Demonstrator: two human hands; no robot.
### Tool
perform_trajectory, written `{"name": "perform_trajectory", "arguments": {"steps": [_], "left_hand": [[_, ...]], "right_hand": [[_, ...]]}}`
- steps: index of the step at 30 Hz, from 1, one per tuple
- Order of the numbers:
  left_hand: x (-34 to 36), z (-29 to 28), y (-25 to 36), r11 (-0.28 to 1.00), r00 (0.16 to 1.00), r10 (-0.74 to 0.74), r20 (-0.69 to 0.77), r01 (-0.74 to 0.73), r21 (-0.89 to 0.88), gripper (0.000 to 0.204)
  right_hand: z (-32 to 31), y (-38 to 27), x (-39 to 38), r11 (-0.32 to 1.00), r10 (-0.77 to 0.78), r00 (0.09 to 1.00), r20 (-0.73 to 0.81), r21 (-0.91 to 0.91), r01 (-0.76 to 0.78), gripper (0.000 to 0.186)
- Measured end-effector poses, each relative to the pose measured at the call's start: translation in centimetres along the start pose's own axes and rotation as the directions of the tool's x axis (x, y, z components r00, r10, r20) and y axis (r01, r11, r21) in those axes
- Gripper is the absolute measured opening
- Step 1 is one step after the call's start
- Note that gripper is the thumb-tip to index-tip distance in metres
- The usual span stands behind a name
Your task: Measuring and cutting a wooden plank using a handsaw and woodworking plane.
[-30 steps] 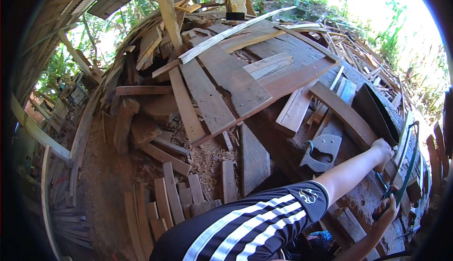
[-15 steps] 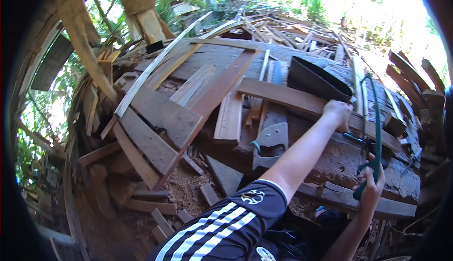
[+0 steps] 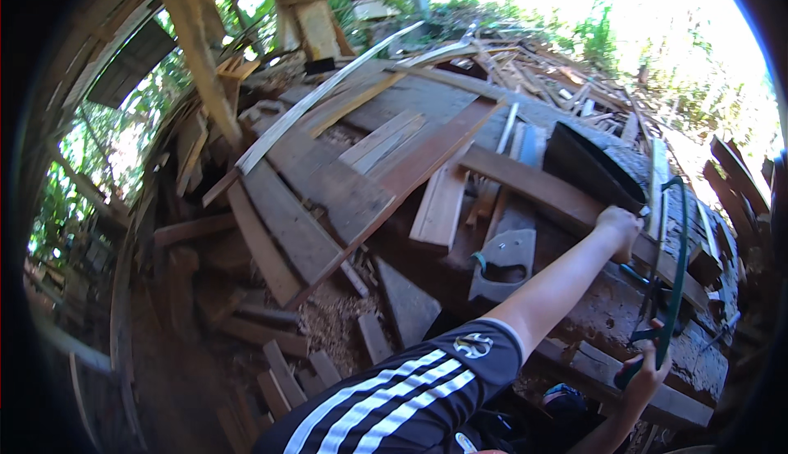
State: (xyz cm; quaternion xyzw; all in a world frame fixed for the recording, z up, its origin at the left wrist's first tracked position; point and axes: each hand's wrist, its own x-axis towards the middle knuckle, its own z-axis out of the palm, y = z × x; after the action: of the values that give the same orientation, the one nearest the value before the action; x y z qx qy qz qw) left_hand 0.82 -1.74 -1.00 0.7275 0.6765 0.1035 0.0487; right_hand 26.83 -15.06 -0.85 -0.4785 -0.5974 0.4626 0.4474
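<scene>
My left hand (image 3: 620, 231) is closed over a long brown wooden board (image 3: 529, 183), pressing it down on the thick, weathered timber work surface (image 3: 603, 306). My right hand (image 3: 648, 372) grips the handle of a bow saw with a green frame (image 3: 683, 232). The saw stands across the board's right part, just right of my left hand. Its blade passes close to the board's edge, but I cannot tell how deep it sits. A handsaw with a grey handle (image 3: 519, 247) lies left of my left forearm, its blade running under the board.
A black curved sheet piece (image 3: 587, 162) stands behind the board. To the left lie wide planks (image 3: 345, 199) and a short pale board (image 3: 442, 208). Offcuts and sawdust (image 3: 336, 318) cover the ground below. A wooden post (image 3: 197, 52) rises at left; scrap wood (image 3: 558, 80) is heaped behind.
The view has swung, so the scene sits farther right and lower. My right hand and the bow saw have drawn back toward me relative to the board. My left hand keeps its hold.
</scene>
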Motion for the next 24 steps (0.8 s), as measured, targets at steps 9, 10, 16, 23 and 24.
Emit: {"name": "perform_trajectory", "arguments": {"steps": [9, 10, 16, 23, 24], "left_hand": [[1.3, 0.5, 0.2, 0.997, 0.996, -0.053, 0.076, 0.048, 0.068, 0.073], [1.4, 0.6, 0.6, 0.998, 0.997, -0.036, 0.074, 0.031, 0.062, 0.073], [1.3, 1.3, 0.1, 0.995, 0.997, -0.06, 0.046, 0.056, 0.086, 0.073], [1.2, 0.3, 2.1, 0.996, 1.0, 0.001, 0.026, -0.003, 0.087, 0.065], [1.4, -0.3, 3.1, 0.996, 0.999, 0.019, 0.049, -0.023, 0.082, 0.061]], "right_hand": [[-0.4, 4.0, 12.4, 0.995, -0.038, 0.996, 0.081, -0.094, 0.045, 0.037], [-1.7, 5.5, 11.9, 0.99, -0.055, 0.996, 0.077, -0.126, 0.064, 0.037], [-1.3, 0.5, 0.5, 0.977, 0.046, 0.998, -0.042, -0.207, -0.054, 0.028], [-6.0, 5.2, 10.4, 0.978, -0.062, 0.987, 0.15, -0.187, 0.09, 0.034], [-5.6, 7.2, 12.5, 0.881, -0.339, 0.93, 0.144, -0.296, 0.368, 0.035]]}}
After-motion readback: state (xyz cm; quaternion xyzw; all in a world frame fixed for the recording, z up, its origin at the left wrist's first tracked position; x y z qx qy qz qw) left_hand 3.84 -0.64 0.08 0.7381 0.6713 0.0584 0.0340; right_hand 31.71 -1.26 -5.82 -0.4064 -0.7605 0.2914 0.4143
